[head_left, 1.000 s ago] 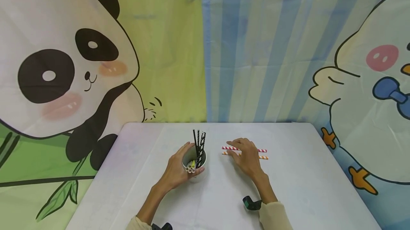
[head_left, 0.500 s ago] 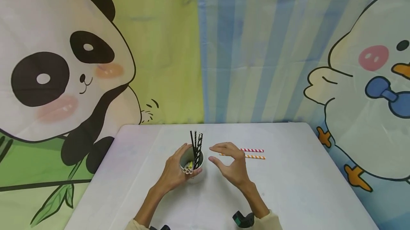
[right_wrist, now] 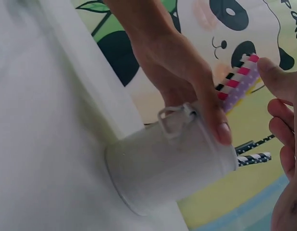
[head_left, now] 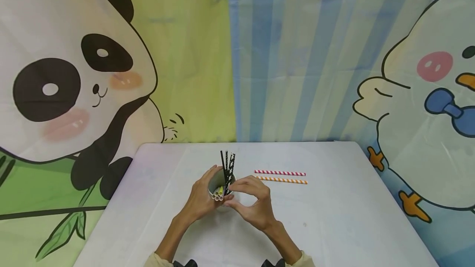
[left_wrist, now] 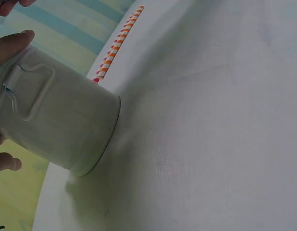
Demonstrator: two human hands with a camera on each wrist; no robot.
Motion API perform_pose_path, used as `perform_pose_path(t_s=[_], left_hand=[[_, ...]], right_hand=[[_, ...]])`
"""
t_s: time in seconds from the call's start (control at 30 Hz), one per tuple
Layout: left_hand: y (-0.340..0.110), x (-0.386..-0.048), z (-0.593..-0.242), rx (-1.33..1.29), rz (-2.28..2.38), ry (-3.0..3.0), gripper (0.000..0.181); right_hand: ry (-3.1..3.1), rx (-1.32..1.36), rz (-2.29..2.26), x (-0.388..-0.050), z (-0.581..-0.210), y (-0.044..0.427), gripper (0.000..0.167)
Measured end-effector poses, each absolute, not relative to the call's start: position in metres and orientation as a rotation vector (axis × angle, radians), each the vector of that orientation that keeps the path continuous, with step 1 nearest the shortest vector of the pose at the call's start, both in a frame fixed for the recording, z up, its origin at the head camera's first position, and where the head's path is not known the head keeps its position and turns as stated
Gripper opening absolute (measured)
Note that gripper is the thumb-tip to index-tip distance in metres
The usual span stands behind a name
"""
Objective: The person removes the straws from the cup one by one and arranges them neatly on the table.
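Observation:
My left hand (head_left: pixel 200 197) grips a white metal pail (left_wrist: pixel 76 110) with small wire side handles, tilted a little above the table. Black patterned straws (head_left: pixel 224 166) stand up out of its mouth. A bundle of colored straws (right_wrist: pixel 238 79), one striped pink and white, leans toward the near rim; in the head view their pale open ends (head_left: pixel 217 196) show. My right hand (head_left: pixel 256 205) is at the pail's right rim, thumb and fingers parted in a curve. In the right wrist view its thumb (right_wrist: pixel 273 79) is close by the pink striped straw's tip; contact is unclear.
A red-striped straw (head_left: pixel 280 173) and an orange-striped straw (head_left: pixel 283 180) lie side by side on the white table (head_left: pixel 334 217), right of the pail. A cartoon-printed cloth (head_left: pixel 196 52) hangs behind the table's far edge.
My right hand has moved left and nearer, from over the two lying straws to the pail's rim. The two straws stay on the table. My left hand still holds the pail.

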State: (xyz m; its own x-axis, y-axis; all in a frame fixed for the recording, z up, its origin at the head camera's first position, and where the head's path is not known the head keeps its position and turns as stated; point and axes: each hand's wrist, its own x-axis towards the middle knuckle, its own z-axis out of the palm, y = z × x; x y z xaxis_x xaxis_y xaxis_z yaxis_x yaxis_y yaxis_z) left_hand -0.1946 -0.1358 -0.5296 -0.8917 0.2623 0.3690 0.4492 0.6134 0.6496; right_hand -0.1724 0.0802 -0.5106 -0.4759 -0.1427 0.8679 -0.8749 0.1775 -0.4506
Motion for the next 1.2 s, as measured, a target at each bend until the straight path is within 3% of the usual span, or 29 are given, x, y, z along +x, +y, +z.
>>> perform_pose_path(t_s=[0.3,1.2], left_hand=[[-0.137,-0.194,-0.529,-0.577,-1.169,-2.604,0.09],[-0.137,-0.194,-0.529,-0.567,-1.169,-2.626,0.093]], right_hand=[[-1.759,0.948,1.397,-0.17,-0.522,0.066,0.031],[-1.787,0.966,1.481,-0.17,-0.516,0.064,0.023]])
